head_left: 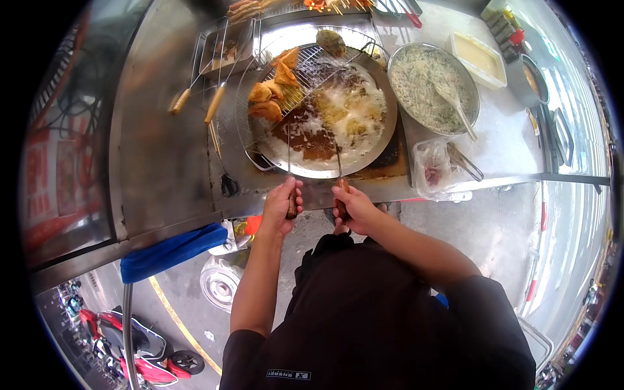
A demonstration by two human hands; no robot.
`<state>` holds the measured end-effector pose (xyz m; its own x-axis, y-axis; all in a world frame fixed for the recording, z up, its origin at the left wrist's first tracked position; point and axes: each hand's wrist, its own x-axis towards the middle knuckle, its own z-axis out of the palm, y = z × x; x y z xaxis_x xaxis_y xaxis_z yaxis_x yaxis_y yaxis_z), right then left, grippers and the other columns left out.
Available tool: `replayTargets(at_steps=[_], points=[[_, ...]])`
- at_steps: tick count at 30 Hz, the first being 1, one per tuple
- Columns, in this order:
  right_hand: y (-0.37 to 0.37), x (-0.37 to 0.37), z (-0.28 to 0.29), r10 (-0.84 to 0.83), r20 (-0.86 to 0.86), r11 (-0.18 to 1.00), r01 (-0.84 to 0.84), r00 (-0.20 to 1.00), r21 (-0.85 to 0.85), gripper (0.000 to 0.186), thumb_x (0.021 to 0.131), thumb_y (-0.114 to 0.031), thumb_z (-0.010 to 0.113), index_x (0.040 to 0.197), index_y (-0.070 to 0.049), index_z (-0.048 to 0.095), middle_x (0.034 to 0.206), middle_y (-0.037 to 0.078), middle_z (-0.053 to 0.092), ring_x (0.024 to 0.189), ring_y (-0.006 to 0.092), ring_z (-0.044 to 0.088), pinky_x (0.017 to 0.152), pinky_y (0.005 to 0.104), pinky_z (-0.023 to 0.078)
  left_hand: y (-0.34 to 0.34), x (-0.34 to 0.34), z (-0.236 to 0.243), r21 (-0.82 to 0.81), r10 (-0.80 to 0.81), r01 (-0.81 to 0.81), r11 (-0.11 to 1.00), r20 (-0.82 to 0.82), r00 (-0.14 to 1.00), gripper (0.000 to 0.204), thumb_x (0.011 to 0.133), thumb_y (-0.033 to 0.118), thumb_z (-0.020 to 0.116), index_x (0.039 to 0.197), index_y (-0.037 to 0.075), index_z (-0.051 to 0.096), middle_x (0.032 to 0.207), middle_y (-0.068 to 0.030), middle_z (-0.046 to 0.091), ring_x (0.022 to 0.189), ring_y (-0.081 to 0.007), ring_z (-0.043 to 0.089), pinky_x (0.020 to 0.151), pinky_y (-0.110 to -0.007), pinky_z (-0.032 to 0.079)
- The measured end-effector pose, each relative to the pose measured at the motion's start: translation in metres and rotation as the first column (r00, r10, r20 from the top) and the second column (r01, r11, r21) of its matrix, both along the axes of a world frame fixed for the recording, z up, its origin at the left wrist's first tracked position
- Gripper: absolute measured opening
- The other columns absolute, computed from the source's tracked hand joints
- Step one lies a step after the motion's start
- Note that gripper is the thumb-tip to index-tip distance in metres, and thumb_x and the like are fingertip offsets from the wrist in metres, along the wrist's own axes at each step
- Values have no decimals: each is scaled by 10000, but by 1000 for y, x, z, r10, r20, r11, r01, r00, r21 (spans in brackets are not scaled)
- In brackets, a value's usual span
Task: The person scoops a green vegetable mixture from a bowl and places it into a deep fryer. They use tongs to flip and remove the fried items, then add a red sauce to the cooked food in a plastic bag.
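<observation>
My left hand (283,205) is closed round the wooden handle of a thin metal tool (288,149); my right hand (354,208) grips a similar wooden-handled tool (338,158). Both rods reach up into a wide round steel pan (387,127) of dark oil, where pale yellow food (348,107) bubbles in white foam; their tips are hard to make out. A wire rack (250,123) over the pan's left part bears several golden fried pieces (273,97). A dark greenish fried patty (330,42) sits at the far edge.
Right of the pan are a bowl (473,97) of pale green mixture with a spoon, a white container (497,73) and a plastic bag (429,172). Wooden-handled tools (214,104) lie left, beside a steel tray (209,51). A blue cloth (169,253) hangs low left; a red scooter (153,367) stands beyond.
</observation>
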<state>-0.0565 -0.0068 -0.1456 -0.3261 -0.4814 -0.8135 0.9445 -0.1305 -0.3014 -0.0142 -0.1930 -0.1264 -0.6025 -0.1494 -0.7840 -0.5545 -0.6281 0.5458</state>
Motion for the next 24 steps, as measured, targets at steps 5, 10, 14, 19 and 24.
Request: replayTargets(at_steps=[5,10,14,19,24], points=[[73,-12,33,123,-54,989,-119,991,83,144,898,-243,545,876,-122,469,667,-1,476,507,102,459,392,246,343,3,-3,-18,-39,-5,3,999,-38,999,231,891,273,578,879,45,541,694,-12,519,550,-95,523,437,-227,449],[102,-9,65,186,-85,975,-174,979,139,138,887,-229,545,876,-98,503,640,2,488,449,85,445,345,227,296,7,-7,-33,-202,-11,5,979,-26,1000,253,886,267,587,898,31,499,737,-47,554,564,-129,555,463,-250,482],[114,-7,91,297,-172,930,-245,939,273,124,865,-158,511,935,-56,513,656,21,494,437,86,436,352,228,284,9,-8,-44,-345,-25,35,938,31,999,300,880,253,588,990,4,461,822,-74,566,640,-151,570,478,-269,495],[111,-8,128,403,-256,870,-281,879,405,351,847,-105,459,1187,-27,427,709,54,515,460,113,455,365,245,327,23,42,-21,-845,-158,59,531,-30,987,312,881,218,563,1068,-9,458,943,-81,549,828,-164,539,688,-281,473],[86,10,168,264,-222,952,-217,939,215,773,881,-197,498,1441,-61,-17,763,58,544,510,115,499,399,240,384,62,63,48,-448,-494,366,816,-211,843,295,942,270,445,1066,8,500,979,-100,557,894,-182,538,796,-309,426]])
